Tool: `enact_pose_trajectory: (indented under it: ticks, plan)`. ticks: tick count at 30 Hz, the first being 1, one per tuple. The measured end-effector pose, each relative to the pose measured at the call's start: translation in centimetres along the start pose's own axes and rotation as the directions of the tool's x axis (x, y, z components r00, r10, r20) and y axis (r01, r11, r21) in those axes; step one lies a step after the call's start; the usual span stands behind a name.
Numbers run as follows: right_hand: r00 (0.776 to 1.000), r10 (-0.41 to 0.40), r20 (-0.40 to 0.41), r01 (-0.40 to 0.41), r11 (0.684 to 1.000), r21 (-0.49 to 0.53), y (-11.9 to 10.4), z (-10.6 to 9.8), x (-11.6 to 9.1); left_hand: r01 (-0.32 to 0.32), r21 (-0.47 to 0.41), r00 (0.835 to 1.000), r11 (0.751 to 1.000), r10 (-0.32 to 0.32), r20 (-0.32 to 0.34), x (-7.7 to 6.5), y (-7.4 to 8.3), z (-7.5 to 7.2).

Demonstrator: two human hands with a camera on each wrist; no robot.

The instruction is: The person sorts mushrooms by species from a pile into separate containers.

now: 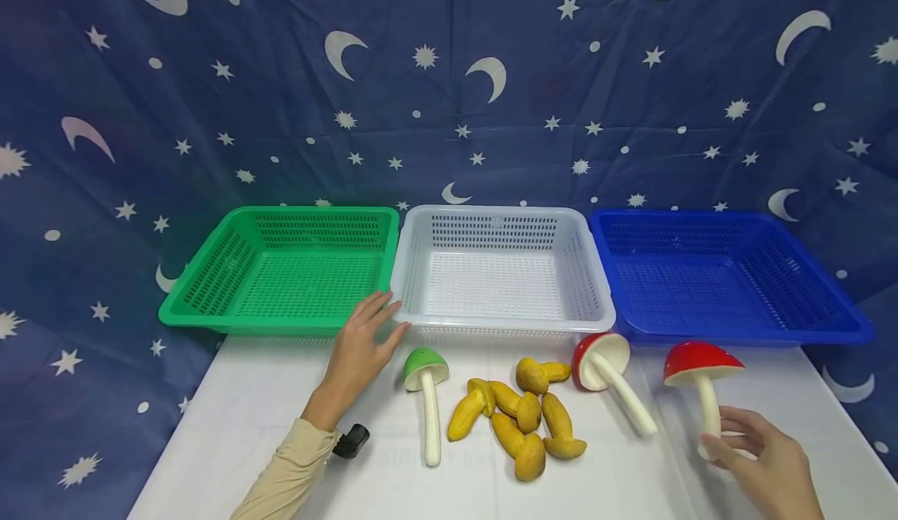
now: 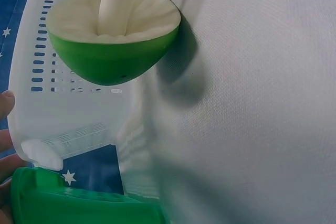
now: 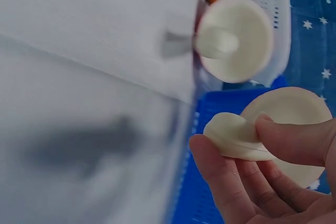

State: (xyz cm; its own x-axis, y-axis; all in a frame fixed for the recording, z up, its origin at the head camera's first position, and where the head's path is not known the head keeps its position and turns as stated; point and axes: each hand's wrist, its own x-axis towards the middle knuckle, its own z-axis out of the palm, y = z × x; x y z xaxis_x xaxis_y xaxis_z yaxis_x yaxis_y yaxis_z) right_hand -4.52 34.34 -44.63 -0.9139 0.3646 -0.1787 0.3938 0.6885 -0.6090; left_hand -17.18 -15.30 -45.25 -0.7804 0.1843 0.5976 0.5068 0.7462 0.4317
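My right hand (image 1: 768,461) pinches the white stem of a red-capped toy mushroom (image 1: 704,368), its cap upward, in front of the blue basket (image 1: 744,341). In the right wrist view, thumb and fingers close round that stem (image 3: 236,137). A second red-capped mushroom (image 1: 606,364) leans near the white basket's right corner, stem toward me. My left hand (image 1: 361,348) has its fingers extended by the corner between the green basket (image 1: 281,323) and the white basket (image 1: 505,323), holding nothing. Just right of it lies a green-capped mushroom (image 1: 426,372), seen large in the left wrist view (image 2: 115,61).
Several yellow-brown mushrooms (image 1: 526,411) lie in a cluster on the white table (image 1: 596,489), in front of the white basket. The three baskets stand side by side along the back, before a blue moon-and-star cloth (image 1: 449,114).
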Motion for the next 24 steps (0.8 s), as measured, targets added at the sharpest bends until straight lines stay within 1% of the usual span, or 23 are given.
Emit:
enact_pose_trajectory:
  ticks: [3,6,11,18,24]
  plan:
    - [0.999,0.023,-0.036,-0.023,0.999,-0.022,-0.7,-0.7,-0.2,-0.006,-0.001,1.0,1.0,0.006,-0.005,0.0,0.0,0.0]
    - [0.997,-0.004,-0.079,0.002,0.999,-0.032,-1.2,-1.4,-0.4,-0.011,-0.001,1.0,1.0,0.011,-0.012,-0.1,0.0,0.0]
    - [0.989,-0.074,-0.13,0.071,0.997,-0.023,-1.7,-2.3,-0.4,-0.018,-0.005,1.0,1.0,0.018,-0.025,-0.1,-0.1,0.2]
    - [0.965,-0.175,-0.196,0.166,0.984,-0.059,-2.4,-3.3,0.4,-0.018,-0.007,0.999,1.0,0.018,-0.031,-0.1,-0.1,0.3]
    - [0.957,-0.193,-0.215,0.181,0.981,-0.074,-3.6,-3.9,1.4,-0.016,0.002,0.999,1.0,0.016,-0.032,-0.2,-0.2,0.3]
